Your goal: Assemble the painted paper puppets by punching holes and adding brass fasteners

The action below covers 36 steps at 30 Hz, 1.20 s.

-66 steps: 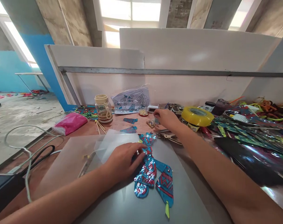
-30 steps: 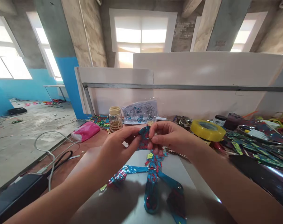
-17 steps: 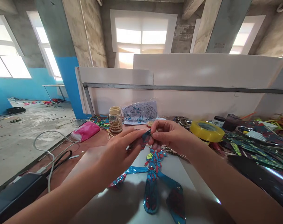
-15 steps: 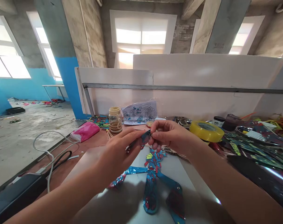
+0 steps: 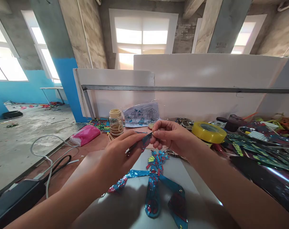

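A shiny blue and red foil puppet figure (image 5: 156, 181) hangs over a grey sheet (image 5: 134, 206) in front of me. My left hand (image 5: 120, 156) pinches its upper part (image 5: 144, 142), a small blue foil piece held edge-on. My right hand (image 5: 170, 136) meets it from the right, thumb and forefinger closed on the same piece; whether they also hold some tiny item I cannot tell. The figure's limbs spread out below both hands.
A glass jar with a cream lid (image 5: 115, 122), a printed sheet in plastic (image 5: 141, 114) and a pink bag (image 5: 84, 134) lie at the back. A yellow tape roll (image 5: 208, 132) and heaps of coloured foil cut-outs (image 5: 256, 146) fill the right. Cables (image 5: 49, 162) trail on the left.
Both hands lifted the foil figure off the sheet and came together at its top. In the last half second they have held almost still, with the pinched piece turned edge-on.
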Each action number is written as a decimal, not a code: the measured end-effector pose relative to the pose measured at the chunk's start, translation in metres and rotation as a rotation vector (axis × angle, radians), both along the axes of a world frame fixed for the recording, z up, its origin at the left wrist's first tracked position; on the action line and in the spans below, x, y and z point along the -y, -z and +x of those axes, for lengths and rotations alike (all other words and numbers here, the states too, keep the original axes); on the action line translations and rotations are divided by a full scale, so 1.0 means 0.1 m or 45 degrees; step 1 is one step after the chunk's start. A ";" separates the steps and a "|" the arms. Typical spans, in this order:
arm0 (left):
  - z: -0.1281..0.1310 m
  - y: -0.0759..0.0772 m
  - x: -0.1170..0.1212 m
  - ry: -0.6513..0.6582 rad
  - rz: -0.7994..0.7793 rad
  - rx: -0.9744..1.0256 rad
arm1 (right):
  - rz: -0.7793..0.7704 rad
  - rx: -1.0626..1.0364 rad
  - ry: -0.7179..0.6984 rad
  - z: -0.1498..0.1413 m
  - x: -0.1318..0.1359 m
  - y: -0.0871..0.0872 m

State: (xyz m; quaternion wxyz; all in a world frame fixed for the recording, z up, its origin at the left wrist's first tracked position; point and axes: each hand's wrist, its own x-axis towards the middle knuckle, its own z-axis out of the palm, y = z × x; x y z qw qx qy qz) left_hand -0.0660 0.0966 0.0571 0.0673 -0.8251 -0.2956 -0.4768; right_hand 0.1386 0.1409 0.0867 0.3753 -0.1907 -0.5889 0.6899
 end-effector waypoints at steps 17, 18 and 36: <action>-0.01 0.06 -0.10 -0.175 -0.255 0.160 | 0.684 0.404 0.384 -0.13 0.10 0.15; -0.01 0.05 -0.10 -0.180 -0.267 0.156 | 0.777 0.435 0.431 -0.13 0.11 0.16; -0.04 0.16 -0.16 -0.234 0.005 -0.101 | 0.386 0.328 0.163 -0.09 0.10 0.05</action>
